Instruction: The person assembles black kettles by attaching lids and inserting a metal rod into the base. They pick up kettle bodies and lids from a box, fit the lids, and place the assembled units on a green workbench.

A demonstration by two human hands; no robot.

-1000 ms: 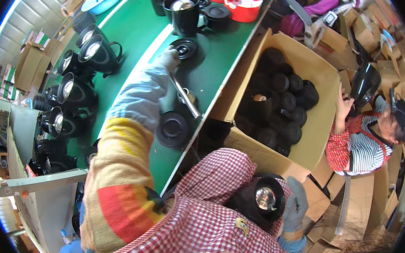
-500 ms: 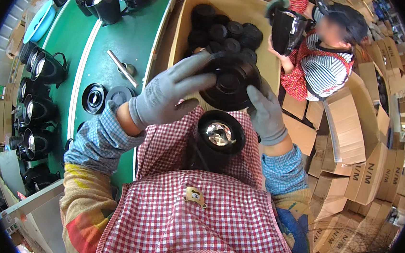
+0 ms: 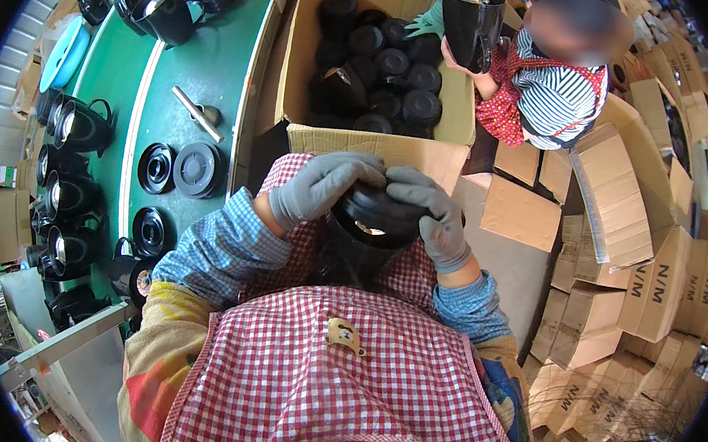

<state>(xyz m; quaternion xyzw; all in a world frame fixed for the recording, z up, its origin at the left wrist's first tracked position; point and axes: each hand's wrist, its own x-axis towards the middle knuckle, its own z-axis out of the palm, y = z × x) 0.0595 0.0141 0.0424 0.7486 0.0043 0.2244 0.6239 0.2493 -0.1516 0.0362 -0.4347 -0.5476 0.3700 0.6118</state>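
Both my gloved hands press a black round lid [image 3: 382, 212] down onto a black kettle body [image 3: 351, 250] held in my lap over a red checked apron. My left hand [image 3: 323, 186] covers the lid's left side, my right hand [image 3: 428, 212] its right side. Only a shiny sliver of the kettle's inside shows between lid and rim. Just ahead of my hands stands an open cardboard box [image 3: 377, 146] with several black round lids [image 3: 390, 81] in it.
A green conveyor table [image 3: 191, 64] to my left carries black lids [image 3: 197, 168], a metal tool [image 3: 197, 113] and several black kettles [image 3: 76, 125]. A person [image 3: 552, 78] across the box holds a black kettle [image 3: 471, 21]. Cardboard cartons [image 3: 619, 269] are stacked at my right.
My hands brought the black lid down from in front of the box onto the kettle in my lap; a second ago my left hand was reaching to the green table.
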